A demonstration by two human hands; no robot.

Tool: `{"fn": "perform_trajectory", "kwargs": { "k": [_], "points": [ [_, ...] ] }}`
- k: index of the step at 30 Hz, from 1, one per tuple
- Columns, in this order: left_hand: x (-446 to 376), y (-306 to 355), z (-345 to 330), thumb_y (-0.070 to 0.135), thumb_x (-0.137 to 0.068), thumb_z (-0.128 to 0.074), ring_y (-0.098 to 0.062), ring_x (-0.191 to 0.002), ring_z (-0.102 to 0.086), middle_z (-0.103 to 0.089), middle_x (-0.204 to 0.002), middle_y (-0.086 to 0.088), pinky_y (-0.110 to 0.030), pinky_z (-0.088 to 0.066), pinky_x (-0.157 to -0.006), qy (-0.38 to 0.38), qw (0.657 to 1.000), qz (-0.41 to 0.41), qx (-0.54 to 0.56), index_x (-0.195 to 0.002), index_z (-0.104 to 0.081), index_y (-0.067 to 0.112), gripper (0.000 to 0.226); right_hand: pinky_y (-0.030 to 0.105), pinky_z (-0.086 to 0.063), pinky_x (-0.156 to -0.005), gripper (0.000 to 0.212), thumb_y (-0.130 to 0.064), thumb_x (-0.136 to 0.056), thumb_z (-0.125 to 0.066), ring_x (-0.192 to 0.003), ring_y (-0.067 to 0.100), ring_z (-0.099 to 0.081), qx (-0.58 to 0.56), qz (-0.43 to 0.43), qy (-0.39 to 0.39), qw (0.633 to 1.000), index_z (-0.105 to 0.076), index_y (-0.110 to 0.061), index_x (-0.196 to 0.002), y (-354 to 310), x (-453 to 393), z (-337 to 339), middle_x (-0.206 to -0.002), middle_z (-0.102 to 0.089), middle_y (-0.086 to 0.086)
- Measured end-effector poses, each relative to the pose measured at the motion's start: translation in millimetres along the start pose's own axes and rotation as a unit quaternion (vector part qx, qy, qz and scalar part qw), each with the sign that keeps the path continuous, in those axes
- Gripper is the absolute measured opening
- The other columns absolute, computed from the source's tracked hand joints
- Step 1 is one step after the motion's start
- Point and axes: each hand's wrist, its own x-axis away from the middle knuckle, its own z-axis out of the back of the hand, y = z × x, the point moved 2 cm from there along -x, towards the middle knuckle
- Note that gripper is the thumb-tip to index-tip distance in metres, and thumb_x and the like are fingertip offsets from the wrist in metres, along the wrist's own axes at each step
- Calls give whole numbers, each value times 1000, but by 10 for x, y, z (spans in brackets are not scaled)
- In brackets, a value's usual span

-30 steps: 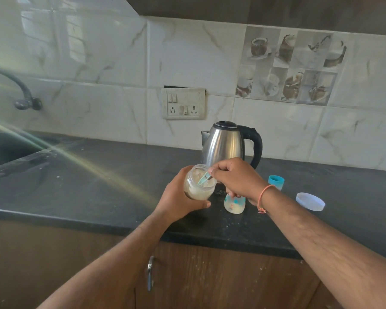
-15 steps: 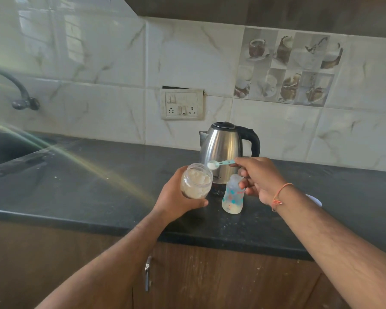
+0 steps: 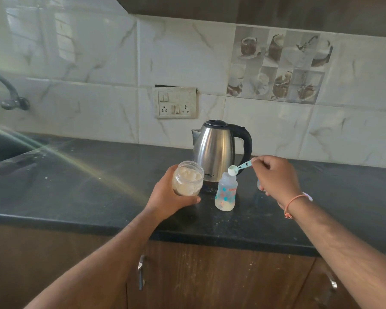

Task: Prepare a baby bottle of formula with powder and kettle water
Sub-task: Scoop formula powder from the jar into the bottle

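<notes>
Bottle [image 3: 225,192] — powder scoop [image 3: 233,169] above

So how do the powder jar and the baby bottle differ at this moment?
The powder jar is gripped by the left hand and tilted; the baby bottle stands upright on the countertop, untouched. The jar is wide and holds much powder; the bottle is narrower, printed with coloured dots, with only a little at its bottom. The scoop, pinched by the right hand, hovers over the bottle. Both are clear and uncapped.
</notes>
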Motion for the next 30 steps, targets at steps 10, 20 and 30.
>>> {"fn": "perform_trajectory", "kwargs": {
  "k": [10, 20, 30],
  "points": [
    [-1, 15, -3, 32, -66, -103, -10, -125, -57, -60, -137, 16, -26, -47, -103, 0, 1000, 4, -5, -149, -45, 35, 101, 20, -30, -51, 18, -33, -107, -60, -64, 15, -61, 235, 298, 46, 924, -77, -28, -104, -45, 197, -43, -76, -65, -16],
    [6, 28, -4, 30, -67, -103, -9, -124, -57, -60, -137, 17, -28, -48, -105, -2, 1000, 3, 1, -149, -45, 35, 101, 14, -26, -51, 19, -33, -106, -63, -62, 6, -49, 259, 335, 31, 905, -80, -26, -110, 22, 226, -31, -80, -72, -12],
    [-10, 16, -11, 30, -66, -103, -10, -124, -57, -60, -137, 16, -29, -49, -105, -1, 1000, 3, -3, -149, -45, 35, 101, 35, -55, -61, 20, -33, -108, -62, -55, 11, -61, -26, 123, 9, 992, -80, -28, -101, -244, 73, -190, -59, -64, -20]
  ]
}}
